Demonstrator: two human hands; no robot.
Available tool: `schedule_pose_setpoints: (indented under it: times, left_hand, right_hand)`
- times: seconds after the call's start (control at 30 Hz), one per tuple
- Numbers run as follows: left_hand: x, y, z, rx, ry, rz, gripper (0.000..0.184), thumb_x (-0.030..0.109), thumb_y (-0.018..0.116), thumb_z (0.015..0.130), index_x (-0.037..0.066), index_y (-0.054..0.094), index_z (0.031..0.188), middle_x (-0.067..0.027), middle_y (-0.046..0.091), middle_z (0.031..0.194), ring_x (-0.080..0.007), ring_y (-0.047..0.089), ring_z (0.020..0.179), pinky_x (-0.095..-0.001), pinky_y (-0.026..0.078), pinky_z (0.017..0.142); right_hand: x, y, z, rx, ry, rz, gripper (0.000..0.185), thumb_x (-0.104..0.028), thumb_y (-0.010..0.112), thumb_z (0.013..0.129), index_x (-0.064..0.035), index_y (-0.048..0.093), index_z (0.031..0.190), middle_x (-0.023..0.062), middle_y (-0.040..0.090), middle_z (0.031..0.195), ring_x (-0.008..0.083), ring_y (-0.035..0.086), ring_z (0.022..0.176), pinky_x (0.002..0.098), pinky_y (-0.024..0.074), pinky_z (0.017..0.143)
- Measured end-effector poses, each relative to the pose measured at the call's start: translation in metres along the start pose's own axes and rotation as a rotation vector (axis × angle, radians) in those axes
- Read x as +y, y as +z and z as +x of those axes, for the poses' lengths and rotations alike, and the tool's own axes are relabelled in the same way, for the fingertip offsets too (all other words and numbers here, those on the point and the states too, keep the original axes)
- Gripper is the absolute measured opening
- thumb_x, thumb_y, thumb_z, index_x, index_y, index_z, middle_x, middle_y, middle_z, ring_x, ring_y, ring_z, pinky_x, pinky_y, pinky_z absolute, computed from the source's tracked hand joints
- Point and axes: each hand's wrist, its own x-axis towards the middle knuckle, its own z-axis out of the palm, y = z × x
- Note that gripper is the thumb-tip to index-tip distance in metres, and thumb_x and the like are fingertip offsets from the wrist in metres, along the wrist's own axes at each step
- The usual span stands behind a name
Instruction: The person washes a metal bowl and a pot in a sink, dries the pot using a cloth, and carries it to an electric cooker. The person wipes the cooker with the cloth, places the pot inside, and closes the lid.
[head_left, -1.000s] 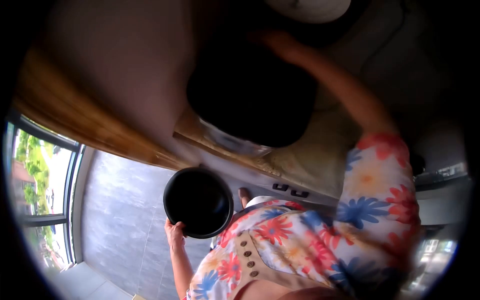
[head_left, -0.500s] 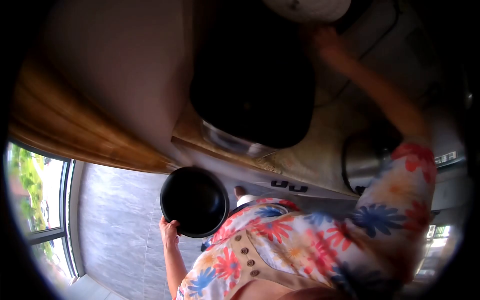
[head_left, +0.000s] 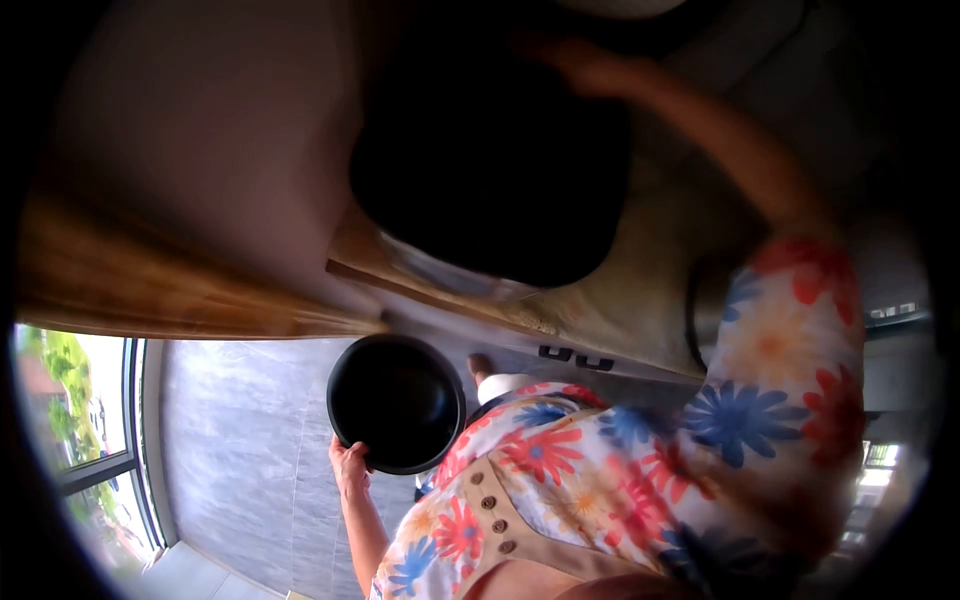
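Note:
My left hand (head_left: 350, 466) grips the rim of a round black pot (head_left: 395, 405) with a dark, smooth inside. The pot hangs over the grey floor to the left of my body, and its interior shows no contents. My right arm stretches up across the counter. The right hand (head_left: 575, 62) lies at the upper right part of a large black appliance (head_left: 490, 180) with rounded corners. Its fingers are dark and blurred, so whether they touch or hold anything is unclear.
The appliance stands on a brownish counter (head_left: 650, 310). At the top edge a pale round object (head_left: 625, 6) shows in part. A silvery vessel (head_left: 706, 305) is partly behind my right sleeve. To the left are a wooden edge (head_left: 180, 290) and a window (head_left: 75, 400).
My right hand has moved left, from beside the pale round object to over the black appliance. The view has shifted slightly. My left hand still holds the pot at nearly the same place.

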Motion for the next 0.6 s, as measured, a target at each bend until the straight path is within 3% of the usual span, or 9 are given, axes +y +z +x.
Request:
schedule_pose_setpoints:
  times: [0.1,0.3,0.37,0.4,0.47,0.53,0.6]
  left_hand:
    - [-0.007,-0.004,0.004,-0.007,0.005,-0.018,0.028,-0.011,0.046,0.061,0.003,0.051,0.086,-0.0042,0.050,0.057,-0.0141,0.043,0.033,-0.0244,0.029,0.025]
    - [0.014,0.006,-0.002,0.023,0.014,0.011,0.028,-0.010,0.046,0.062,0.002,0.050,0.086,-0.0044,0.050,0.056,-0.0140,0.042,0.033,-0.0243,0.029,0.025]
    - [0.010,0.001,0.004,-0.002,0.033,0.004,0.028,-0.010,0.046,0.062,0.003,0.050,0.086,-0.0045,0.050,0.057,-0.0140,0.042,0.033,-0.0244,0.029,0.025]
    - [0.012,0.005,0.008,-0.013,0.042,0.000,0.028,-0.010,0.046,0.062,0.003,0.051,0.086,-0.0046,0.050,0.057,-0.0140,0.042,0.033,-0.0244,0.029,0.025]
    - [0.016,0.009,0.004,0.007,0.029,0.005,0.028,-0.011,0.046,0.062,0.003,0.051,0.086,-0.0046,0.050,0.057,-0.0140,0.043,0.033,-0.0244,0.029,0.025]
    - [0.018,0.005,0.002,0.022,0.016,0.011,0.028,-0.011,0.046,0.062,0.003,0.051,0.086,-0.0046,0.050,0.057,-0.0140,0.043,0.033,-0.0244,0.029,0.025]
    - [0.019,0.006,0.002,0.027,0.007,0.016,0.028,-0.010,0.045,0.062,0.003,0.051,0.086,-0.0046,0.050,0.057,-0.0140,0.043,0.033,-0.0244,0.029,0.025]
  right_hand:
    - [0.012,0.013,-0.022,0.094,-0.043,0.116,0.071,0.013,0.047,0.075,-0.0163,0.026,0.135,0.0099,0.027,0.139,0.0266,0.044,0.117,0.0344,0.0421,0.093]
    - [0.041,0.017,-0.030,0.124,0.275,0.769,0.049,0.004,0.048,0.081,-0.0124,0.042,0.127,0.0108,0.048,0.122,0.0245,0.052,0.105,0.0335,0.0449,0.086]
    - [0.029,0.014,-0.045,0.228,0.190,0.532,0.043,0.000,0.050,0.082,-0.0115,0.046,0.123,0.0109,0.053,0.116,0.0230,0.054,0.100,0.0321,0.0454,0.084]
    - [0.027,0.017,-0.056,0.300,0.068,0.261,0.041,-0.002,0.051,0.082,-0.0113,0.048,0.122,0.0109,0.054,0.114,0.0223,0.055,0.097,0.0313,0.0457,0.082]
    - [0.016,0.014,-0.072,0.276,-0.041,0.055,0.040,-0.003,0.053,0.081,-0.0112,0.049,0.121,0.0111,0.056,0.110,0.0216,0.057,0.092,0.0305,0.0465,0.079]
    - [0.003,-0.012,-0.077,0.086,-0.007,0.189,0.042,-0.002,0.054,0.080,-0.0114,0.050,0.120,0.0113,0.058,0.107,0.0215,0.059,0.087,0.0305,0.0478,0.076]
    - [-0.008,-0.031,-0.072,0.040,0.243,0.415,0.042,-0.002,0.053,0.079,-0.0108,0.051,0.119,0.0121,0.059,0.104,0.0220,0.060,0.085,0.0314,0.0487,0.073]
